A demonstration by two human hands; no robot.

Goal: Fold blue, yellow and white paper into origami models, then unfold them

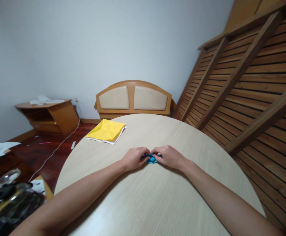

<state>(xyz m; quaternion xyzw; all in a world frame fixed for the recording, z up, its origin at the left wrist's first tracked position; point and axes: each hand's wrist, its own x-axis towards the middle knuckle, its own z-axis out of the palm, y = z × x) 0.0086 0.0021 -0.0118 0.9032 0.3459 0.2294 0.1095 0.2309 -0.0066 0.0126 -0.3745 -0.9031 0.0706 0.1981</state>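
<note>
A small piece of folded blue paper (152,159) lies at the middle of the round table (157,200), partly hidden by fingers. My left hand (136,158) pinches its left side, thumb in front and fingers curled behind. On the opposite side, my right hand (169,156) grips the paper between thumb and fingers. The fingertips of both hands nearly meet above it. Its exact folded shape is too small to make out.
Yellow and white paper sheets (107,130) rest near the table's far left edge. Beyond stand a headboard (133,98) and a low wooden cabinet (57,118). A slatted wooden frame (246,78) leans at the right. Clutter with black plastic (20,206) sits at lower left.
</note>
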